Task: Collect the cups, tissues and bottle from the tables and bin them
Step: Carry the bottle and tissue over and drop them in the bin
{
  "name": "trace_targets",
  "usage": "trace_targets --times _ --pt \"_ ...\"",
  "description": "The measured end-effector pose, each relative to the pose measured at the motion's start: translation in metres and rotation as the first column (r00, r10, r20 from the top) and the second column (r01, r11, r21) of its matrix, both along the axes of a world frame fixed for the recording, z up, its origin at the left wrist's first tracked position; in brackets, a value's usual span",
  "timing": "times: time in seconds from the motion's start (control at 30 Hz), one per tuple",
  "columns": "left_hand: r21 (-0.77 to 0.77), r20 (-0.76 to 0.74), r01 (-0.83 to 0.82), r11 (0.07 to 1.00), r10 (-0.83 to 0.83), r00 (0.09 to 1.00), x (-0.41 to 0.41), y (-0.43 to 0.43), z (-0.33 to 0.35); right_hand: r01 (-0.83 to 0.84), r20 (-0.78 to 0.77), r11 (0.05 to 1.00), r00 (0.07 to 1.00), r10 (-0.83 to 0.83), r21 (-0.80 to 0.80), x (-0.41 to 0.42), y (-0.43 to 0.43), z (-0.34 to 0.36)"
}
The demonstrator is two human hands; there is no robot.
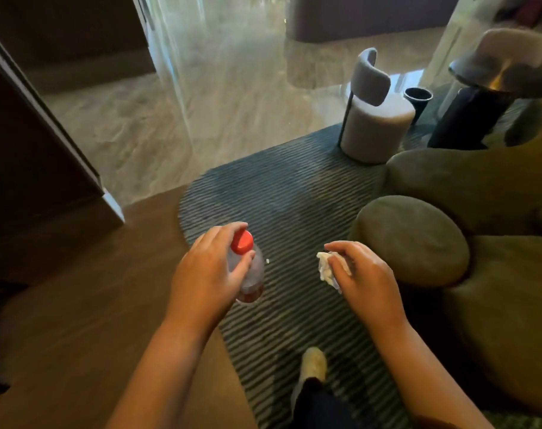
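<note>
The bottle is clear plastic with a red cap, carried in mid-air above the striped rug, tilted with the cap toward the camera. The left hand is clamped on its upper part, fingers wrapped just under the cap and the thumb across the shoulder. It looks close to empty, with only a reddish tint near the base, so I judge it light, thin-walled and liable to dent if squeezed; the neck below the cap is the stiffest place to hold, and that is where it is taken now.

The tissues are a crumpled white wad closed inside the right hand, with part of the wad sticking out past the fingertips. They are soft and nearly weightless, so they will compress without harm, but a loose scrap could drop free unless the fist stays snug.

Well ahead, a dark cup-shaped container stands on the glossy floor beside a pale round stool and a dark pedestal bench; whether it is the bin I cannot tell. Green cushions lie to the right, and a foot in a light slipper rests on the rug. No cups are visible in either hand.
</note>
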State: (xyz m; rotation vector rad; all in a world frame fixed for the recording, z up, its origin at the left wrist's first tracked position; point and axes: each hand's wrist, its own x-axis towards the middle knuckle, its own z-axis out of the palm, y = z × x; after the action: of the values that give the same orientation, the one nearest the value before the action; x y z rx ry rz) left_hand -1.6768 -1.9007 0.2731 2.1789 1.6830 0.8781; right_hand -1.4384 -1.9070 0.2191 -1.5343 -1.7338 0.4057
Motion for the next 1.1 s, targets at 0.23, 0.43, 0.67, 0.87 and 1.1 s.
trace_targets --times 0.23,0.43,0.67,0.87,1.1 --pt "0.02 -0.043 0.021 1.0 -0.02 0.999 0.056 0.204 -0.008 0.075 -0.013 0.996 0.997 -0.076 -0.041 0.065 0.189 -0.015" --pt "0.015 -0.075 0.027 1.0 -0.025 0.997 0.104 0.362 0.004 0.029 -0.008 0.999 1.0 -0.029 -0.04 0.111 0.346 0.011" --pt "0.033 -0.032 -0.024 0.999 0.025 0.999 0.133 0.507 0.005 -0.034 -0.014 0.999 0.999 0.034 -0.015 0.145 0.503 0.017" --pt "0.022 0.013 -0.031 0.999 0.031 0.999 0.159 0.663 -0.016 -0.066 -0.063 0.998 0.996 0.066 0.007 0.166 0.656 0.003" --pt "0.067 0.044 0.028 0.997 -0.031 0.999 0.205 0.875 0.004 -0.024 -0.005 0.998 1.0 0.025 0.059 0.203 0.853 0.025"
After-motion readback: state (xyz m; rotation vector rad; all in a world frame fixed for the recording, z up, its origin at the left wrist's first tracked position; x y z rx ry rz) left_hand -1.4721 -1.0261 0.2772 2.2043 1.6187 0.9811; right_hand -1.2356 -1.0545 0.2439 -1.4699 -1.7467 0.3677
